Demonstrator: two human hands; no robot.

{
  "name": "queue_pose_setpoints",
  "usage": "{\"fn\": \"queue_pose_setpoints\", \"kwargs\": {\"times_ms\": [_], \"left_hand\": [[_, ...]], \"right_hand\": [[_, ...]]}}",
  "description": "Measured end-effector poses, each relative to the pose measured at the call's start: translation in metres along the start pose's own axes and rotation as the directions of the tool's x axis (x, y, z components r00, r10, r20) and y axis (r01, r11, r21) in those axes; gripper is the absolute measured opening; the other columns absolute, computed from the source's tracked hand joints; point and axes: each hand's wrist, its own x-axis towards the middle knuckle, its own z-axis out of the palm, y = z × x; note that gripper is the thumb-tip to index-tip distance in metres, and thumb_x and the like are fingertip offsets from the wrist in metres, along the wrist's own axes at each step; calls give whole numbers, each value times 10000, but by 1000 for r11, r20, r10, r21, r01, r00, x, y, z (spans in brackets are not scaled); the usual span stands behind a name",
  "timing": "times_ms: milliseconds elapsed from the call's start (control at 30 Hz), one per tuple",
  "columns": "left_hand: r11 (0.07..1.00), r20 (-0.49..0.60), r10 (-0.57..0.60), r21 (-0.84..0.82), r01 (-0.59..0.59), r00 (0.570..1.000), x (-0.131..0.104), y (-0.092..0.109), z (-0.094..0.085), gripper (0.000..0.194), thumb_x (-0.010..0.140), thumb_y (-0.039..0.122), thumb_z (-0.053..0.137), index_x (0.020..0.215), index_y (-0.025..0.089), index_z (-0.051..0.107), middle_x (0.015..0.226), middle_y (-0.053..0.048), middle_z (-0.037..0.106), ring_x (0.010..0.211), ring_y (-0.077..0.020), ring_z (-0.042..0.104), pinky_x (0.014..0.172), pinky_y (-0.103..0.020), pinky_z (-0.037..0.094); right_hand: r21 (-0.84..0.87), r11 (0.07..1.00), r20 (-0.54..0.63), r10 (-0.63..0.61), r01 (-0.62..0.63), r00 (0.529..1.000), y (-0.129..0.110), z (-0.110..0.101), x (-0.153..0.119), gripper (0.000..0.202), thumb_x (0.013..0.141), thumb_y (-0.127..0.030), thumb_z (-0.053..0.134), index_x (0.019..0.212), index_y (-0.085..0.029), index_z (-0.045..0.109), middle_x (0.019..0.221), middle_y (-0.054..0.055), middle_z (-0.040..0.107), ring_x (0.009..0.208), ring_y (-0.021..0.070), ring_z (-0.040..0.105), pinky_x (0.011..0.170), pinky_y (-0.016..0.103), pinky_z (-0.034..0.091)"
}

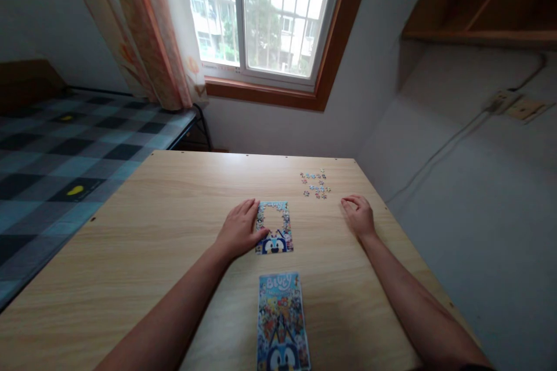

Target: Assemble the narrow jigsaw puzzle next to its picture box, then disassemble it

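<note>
A partly assembled jigsaw puzzle (pixel 275 243) lies flat on the table, its frame joined around a bare middle, with a blue cartoon dog's face along the bottom. My left hand (pixel 241 226) rests open at the puzzle's left side, fingers stretched out and thumb on its lower left part. Loose puzzle pieces (pixel 321 189) are scattered beyond the puzzle to the right. Near them, my right hand (pixel 360 217) rests on the table with fingers curled and pressed together; anything inside them is too small or hidden to make out.
A blue puzzle box (pixel 282 322) with a printed picture lies close to me on the wooden table (pixel 183 203). The right wall (pixel 456 203) runs along the table's right edge. A checked bed (pixel 87 139) stands at left, below a curtain and window (pixel 278 17).
</note>
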Motion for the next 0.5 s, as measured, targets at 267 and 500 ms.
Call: {"fn": "queue_pose_setpoints", "kwargs": {"times_ms": [267, 500], "left_hand": [[999, -2, -17, -51, 17, 1000, 2, -2, -1, 740, 856, 547, 575, 1452, 112, 516, 1532, -200, 488, 1423, -361, 442, 1194, -516, 338], [892, -218, -215, -441, 101, 952, 2, -10, -9, 595, 932, 547, 432, 1301, 134, 650, 1357, -162, 652, 1290, -305, 576, 1134, -484, 423]], "right_hand": [[-40, 999, 58, -18, 20, 998, -1, 0, -2, 273, 842, -414, 591, 844, -182, 735, 951, 125, 705, 968, 264, 629, 917, 391, 489], [-117, 988, 94, -85, 96, 992, -1, 1, -4, 248, 875, -382, 571, 842, -189, 723, 918, 111, 711, 955, 261, 611, 941, 380, 448]]}}
